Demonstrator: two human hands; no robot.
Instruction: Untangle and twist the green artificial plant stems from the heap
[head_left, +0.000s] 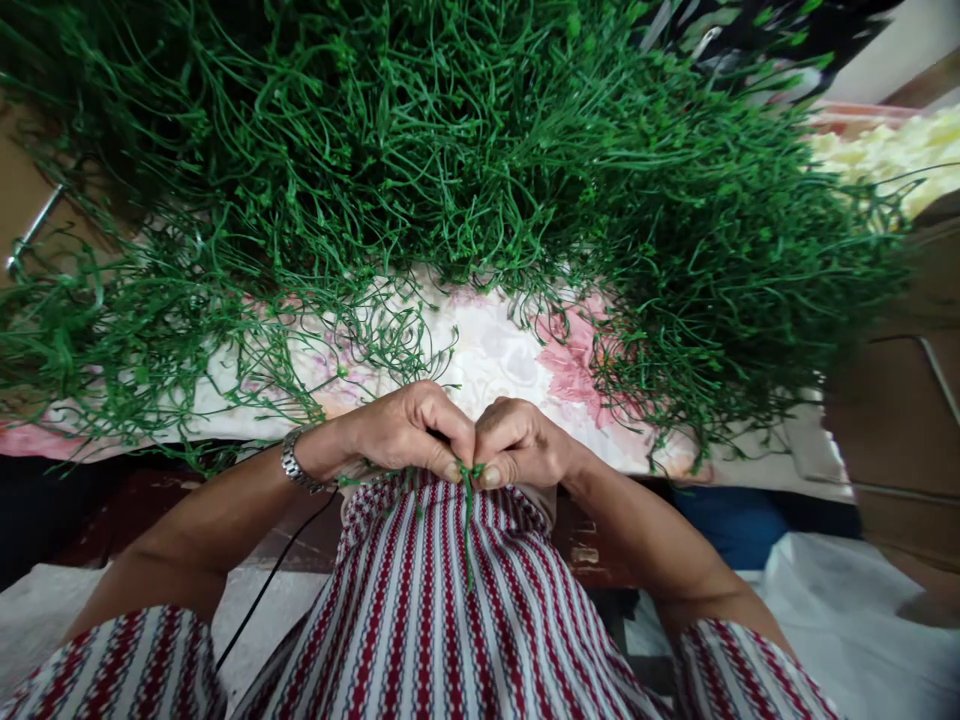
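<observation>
Spread across the middle of the frame was a white cloth printed with pink roses (517,350), and low at its centre the two hands met knuckle to knuckle. Both hands were curled closed, thumb pressed to forefinger, and between them they pinched a thin green plastic stem (468,520) whose top sat at the fingertips and whose tail hung straight down over the red-and-white striped woven garment (420,620) in the lower centre. The left hand (409,428) lay just left of centre, with more green strands trailing under its palm toward the wrist, where a silver metal link watch band (298,462) sat. The right hand (521,443) touched it from the right, its thumbnail showing beside the stem's top. A thin black cord (274,575) ran from near the left wrist down toward the lower left. Beyond the hands, filling the whole upper half of the frame, lay a large tangled heap of green artificial grass-like stems (465,150), its loose ends spilling onto the cloth. At the upper left edge a silvery metal rod (30,235) lay on a brown surface. A pile of pale yellow artificial flowers (892,155) showed at the upper right, and brown cardboard (892,420) stood along the right edge.
</observation>
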